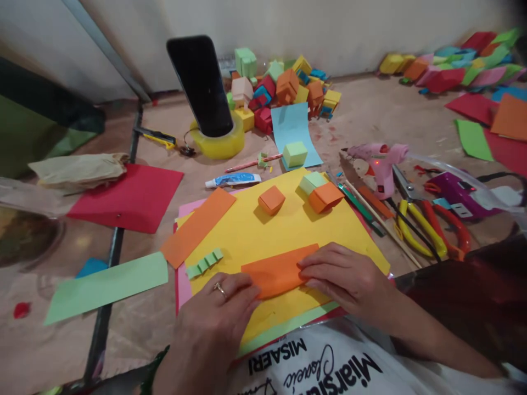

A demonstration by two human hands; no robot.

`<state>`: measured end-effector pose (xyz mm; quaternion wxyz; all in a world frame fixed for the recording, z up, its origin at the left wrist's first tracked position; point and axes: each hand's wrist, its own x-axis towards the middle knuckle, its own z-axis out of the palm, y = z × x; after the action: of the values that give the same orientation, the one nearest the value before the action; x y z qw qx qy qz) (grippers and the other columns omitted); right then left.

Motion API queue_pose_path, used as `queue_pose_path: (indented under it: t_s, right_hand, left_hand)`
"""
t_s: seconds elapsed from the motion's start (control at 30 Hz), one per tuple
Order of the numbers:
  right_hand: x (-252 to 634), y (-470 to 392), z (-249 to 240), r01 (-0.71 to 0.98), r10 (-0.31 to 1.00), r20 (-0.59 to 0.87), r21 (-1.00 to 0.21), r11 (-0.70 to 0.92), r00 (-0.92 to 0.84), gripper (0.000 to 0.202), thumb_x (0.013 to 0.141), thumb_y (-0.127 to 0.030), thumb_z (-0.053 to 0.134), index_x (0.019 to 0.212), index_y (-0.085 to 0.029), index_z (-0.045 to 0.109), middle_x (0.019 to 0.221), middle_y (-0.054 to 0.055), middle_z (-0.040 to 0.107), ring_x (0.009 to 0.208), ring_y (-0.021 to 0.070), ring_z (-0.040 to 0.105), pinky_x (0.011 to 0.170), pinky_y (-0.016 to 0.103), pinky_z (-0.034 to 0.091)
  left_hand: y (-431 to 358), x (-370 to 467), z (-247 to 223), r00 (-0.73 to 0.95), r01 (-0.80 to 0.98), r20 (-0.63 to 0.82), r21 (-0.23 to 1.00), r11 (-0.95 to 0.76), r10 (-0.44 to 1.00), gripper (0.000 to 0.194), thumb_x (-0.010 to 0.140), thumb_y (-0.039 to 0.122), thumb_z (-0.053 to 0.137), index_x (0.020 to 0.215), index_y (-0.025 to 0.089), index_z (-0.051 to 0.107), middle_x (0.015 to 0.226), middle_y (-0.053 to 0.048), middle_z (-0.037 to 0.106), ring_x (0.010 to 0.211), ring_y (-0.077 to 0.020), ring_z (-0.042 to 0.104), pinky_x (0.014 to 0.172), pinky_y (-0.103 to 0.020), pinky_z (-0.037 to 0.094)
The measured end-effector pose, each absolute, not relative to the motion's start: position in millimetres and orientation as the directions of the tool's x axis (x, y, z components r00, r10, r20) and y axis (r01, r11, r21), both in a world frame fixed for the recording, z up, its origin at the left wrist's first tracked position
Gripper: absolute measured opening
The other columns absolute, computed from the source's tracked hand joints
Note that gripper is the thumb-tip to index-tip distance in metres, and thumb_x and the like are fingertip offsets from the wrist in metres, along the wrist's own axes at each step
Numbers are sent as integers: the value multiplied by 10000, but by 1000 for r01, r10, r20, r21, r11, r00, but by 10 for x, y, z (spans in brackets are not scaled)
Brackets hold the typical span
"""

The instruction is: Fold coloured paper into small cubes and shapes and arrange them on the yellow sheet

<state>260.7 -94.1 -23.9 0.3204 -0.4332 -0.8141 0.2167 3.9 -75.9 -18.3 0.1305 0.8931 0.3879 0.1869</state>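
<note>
A folded orange paper strip (274,275) lies across a stack of coloured sheets with a yellow sheet (247,233) on top. My left hand (216,315) pinches its left end; a ring is on one finger. Gripping the right end is my right hand (346,277), its fingers together and the thumb hidden below. Beyond the strip stand a small orange paper box (272,200), another orange box (326,198) and a light green box (312,181) against it. A pleated green strip (205,263) and a flat orange strip (200,226) lie to the left.
A phone (201,85) leans upright in a yellow tape roll (218,140). Paper boxes (286,85) are heaped at the back. Right of the sheets are a pink glue gun (381,164), yellow-handled scissors (420,225) and a green cutter (360,208). A glue tube (234,180) lies behind.
</note>
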Motion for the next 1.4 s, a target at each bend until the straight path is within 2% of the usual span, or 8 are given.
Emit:
queue_pose_path:
  t_s: [0.13, 0.57, 0.77, 0.9, 1.0, 1.13, 1.27, 1.4]
  right_hand:
    - [2599, -942, -246, 622, 906, 279, -660, 421, -317, 160, 937, -224, 483, 893, -200, 635, 860, 61, 695, 811, 154, 640, 693, 273, 547]
    - [2559, -941, -327, 824, 937, 314, -483, 297, -153, 187, 929, -284, 522, 768, -189, 538, 686, 28, 608, 652, 145, 572, 571, 248, 454]
    - [2562, -940, -360, 817, 939, 322, -504, 280, -123, 65, 920, -251, 530, 901, -194, 557, 735, 23, 633, 667, 137, 595, 578, 242, 485]
    - [2560, -942, -356, 842, 939, 316, -462, 279, -138, 181, 934, -239, 482, 1102, -196, 532, 811, 46, 645, 708, 157, 615, 585, 256, 510]
    - [2544, -938, -340, 876, 930, 335, -391, 282, -150, 238, 934, -213, 460, 1165, -205, 517, 904, 75, 638, 778, 172, 611, 600, 265, 516]
    - [2507, -913, -296, 870, 844, 450, -242, 429, -291, 241, 915, -118, 457, 1086, -231, 584, 971, 80, 632, 887, 188, 570, 750, 317, 506]
    - [2516, -913, -269, 736, 710, 453, -156, 659, -539, 240, 935, -117, 421, 957, -178, 652, 947, 71, 670, 895, 186, 540, 745, 317, 468]
    - [2638, -995, -330, 699, 697, 402, -170, 694, -594, 260, 946, -142, 407, 1004, -142, 660, 966, 77, 690, 882, 203, 532, 727, 343, 446]
  left_hand:
    - [-726, 75, -188, 576, 673, 165, 460, -579, 801, 202, 916, 199, 459, 800, 227, 622, 818, 5, 667, 749, -119, 644, 675, -226, 521]
    - [-662, 162, -208, 456, 795, 110, 395, -460, 883, 223, 905, 209, 453, 691, 191, 516, 798, -22, 561, 692, -106, 599, 504, -188, 423]
    - [-664, 195, -210, 436, 807, 76, 408, -427, 897, 249, 901, 213, 452, 658, 187, 498, 789, -9, 545, 571, -72, 535, 484, -180, 411]
    - [-677, 214, -214, 411, 834, 78, 369, -410, 908, 248, 901, 208, 442, 664, 180, 509, 793, -3, 546, 494, -55, 464, 470, -177, 400]
    - [-688, 177, -234, 474, 836, 170, 220, -502, 864, 159, 898, 206, 454, 918, 185, 611, 890, -27, 574, 517, -63, 484, 437, -181, 365]
    - [-689, 131, -260, 693, 709, 187, 0, -705, 696, 481, 863, 71, 426, 1274, 303, 519, 1016, -59, 582, 643, -108, 553, 522, -198, 421]
    - [-650, 188, -206, 858, 507, 111, -36, -861, 501, 449, 849, 57, 420, 1243, 222, 559, 945, -94, 606, 700, -175, 548, 594, -290, 483]
    - [-633, 180, -107, 890, 455, 44, -57, -888, 453, 445, 817, 7, 415, 1184, 171, 605, 956, -114, 629, 695, -183, 549, 582, -295, 488]
